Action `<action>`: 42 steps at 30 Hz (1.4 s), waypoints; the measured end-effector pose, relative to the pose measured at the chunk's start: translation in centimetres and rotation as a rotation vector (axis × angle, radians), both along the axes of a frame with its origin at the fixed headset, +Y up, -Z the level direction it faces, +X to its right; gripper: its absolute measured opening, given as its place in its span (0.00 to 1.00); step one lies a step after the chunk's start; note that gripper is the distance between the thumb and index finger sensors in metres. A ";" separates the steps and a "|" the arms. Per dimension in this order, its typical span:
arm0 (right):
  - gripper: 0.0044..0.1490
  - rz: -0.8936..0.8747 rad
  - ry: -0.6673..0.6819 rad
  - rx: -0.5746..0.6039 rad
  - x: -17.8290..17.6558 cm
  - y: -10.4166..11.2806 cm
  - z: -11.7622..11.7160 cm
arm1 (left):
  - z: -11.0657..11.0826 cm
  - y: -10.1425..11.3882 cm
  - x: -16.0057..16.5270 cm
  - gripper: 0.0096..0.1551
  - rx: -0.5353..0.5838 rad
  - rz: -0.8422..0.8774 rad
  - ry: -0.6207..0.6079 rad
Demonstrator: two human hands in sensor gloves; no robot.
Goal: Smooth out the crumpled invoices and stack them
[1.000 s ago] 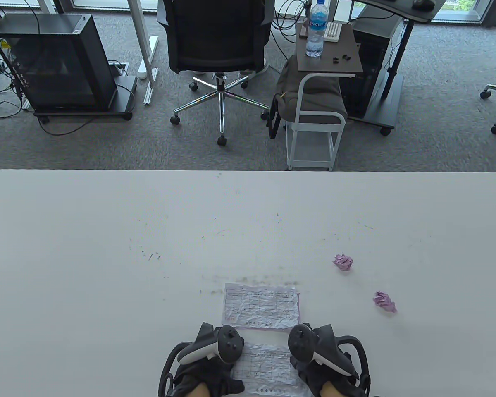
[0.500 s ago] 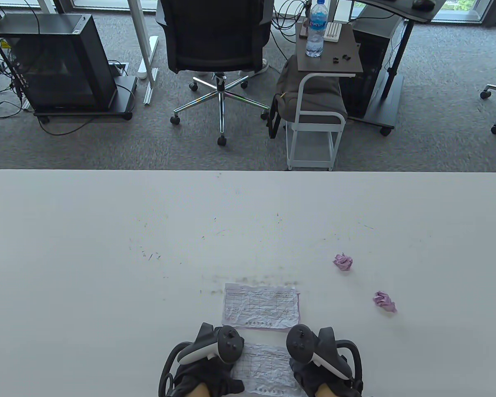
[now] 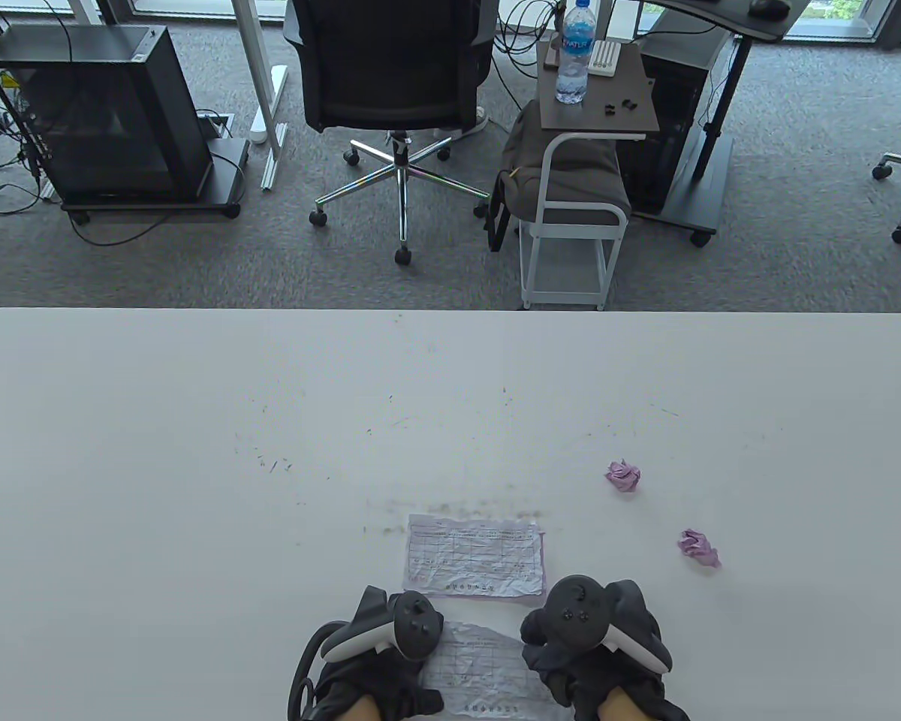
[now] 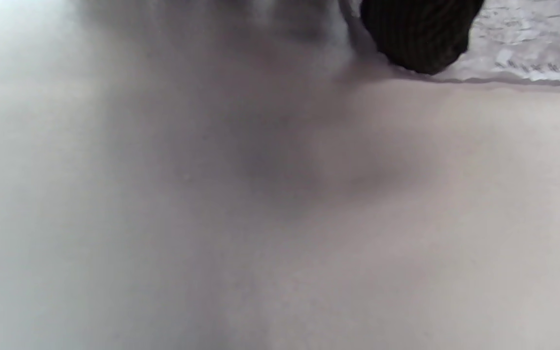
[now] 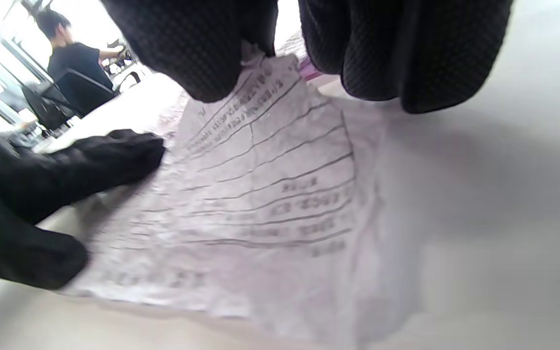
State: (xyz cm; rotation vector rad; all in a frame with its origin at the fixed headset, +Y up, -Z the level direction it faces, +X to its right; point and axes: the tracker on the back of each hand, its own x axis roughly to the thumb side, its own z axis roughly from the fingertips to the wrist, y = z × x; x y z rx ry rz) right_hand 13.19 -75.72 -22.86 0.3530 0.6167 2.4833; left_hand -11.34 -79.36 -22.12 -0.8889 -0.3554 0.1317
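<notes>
A flattened invoice point(image 3: 474, 556) lies on the white table point(image 3: 195, 466). A second wrinkled invoice point(image 3: 480, 665) lies just in front of it, between my hands. My left hand point(image 3: 390, 661) presses its left edge down; in the left wrist view a fingertip point(image 4: 418, 36) rests at the paper's edge point(image 4: 528, 53). My right hand point(image 3: 571, 661) pinches the invoice's point(image 5: 270, 204) right side between its fingers point(image 5: 197, 48). The left hand's fingers point(image 5: 90, 160) lie on the paper's other side. Two crumpled purple invoice balls point(image 3: 623, 475) point(image 3: 699, 547) sit to the right.
The table's far edge point(image 3: 450, 310) borders grey carpet with an office chair point(image 3: 394, 67) and a small side table holding a water bottle point(image 3: 575, 52). The hands work at the table's near edge.
My right hand has turned and shifted a little up and right, its tracker now facing upward. The left hand and both flat invoices have stayed put.
</notes>
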 end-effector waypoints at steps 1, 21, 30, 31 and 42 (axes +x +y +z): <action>0.25 -0.057 -0.024 -0.030 0.3 -0.1 -0.1 | 0.0 0.0 0.0 0.53 0.000 -0.001 -0.001; 0.23 -0.010 -0.184 -0.023 0.0 -0.7 0.2 | 0.0 0.0 0.0 0.53 0.000 0.000 0.000; 0.25 -0.023 -0.017 0.273 -0.7 2.0 0.5 | 0.0 0.2 -0.3 0.56 -0.010 0.023 0.012; 0.25 0.016 0.011 0.327 -0.7 2.5 0.6 | -0.1 0.2 -0.4 0.56 -0.011 0.039 0.019; 0.24 -0.212 0.106 0.660 0.2 7.9 2.4 | -0.9 3.0 -3.9 0.62 0.101 0.751 0.293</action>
